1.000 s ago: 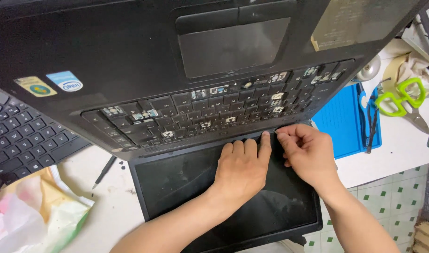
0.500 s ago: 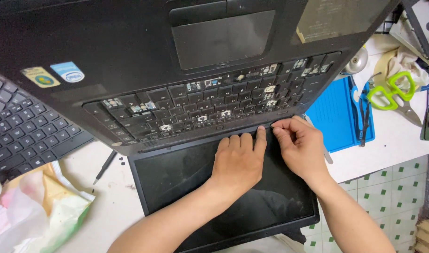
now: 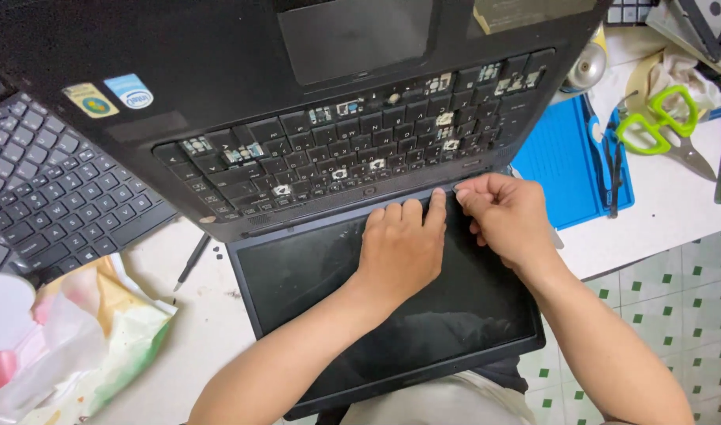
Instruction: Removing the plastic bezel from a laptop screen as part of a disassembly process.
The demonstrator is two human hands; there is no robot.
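- Laptop lying open, flipped toward wearer: base w/ keyboard far side, screen near side, hanging over table edge above lap.
- Left hand flat on screen glass near hinge, fingers together & straight, gripping nothing, just pressing down.
- Right hand curled, fingertips pinched narrow at hinge strip, right of center; what's in the pinch: can't tell.
- Keyboard w/ many keycaps gone, bare switches showing – loose bits, prob. fragile.
- Handling guess: rigid shell, moderately heavy; glass smooth, slippery, crack-prone under point load. Best held by bezel edges or base sides, not mid-panel. Hinge area delicate.
- Overhang means tipping risk if weight lifted off.
- Nearby: 2nd keyboard left, blue mat right, green scissors, crumpled bag, pen-like tool.
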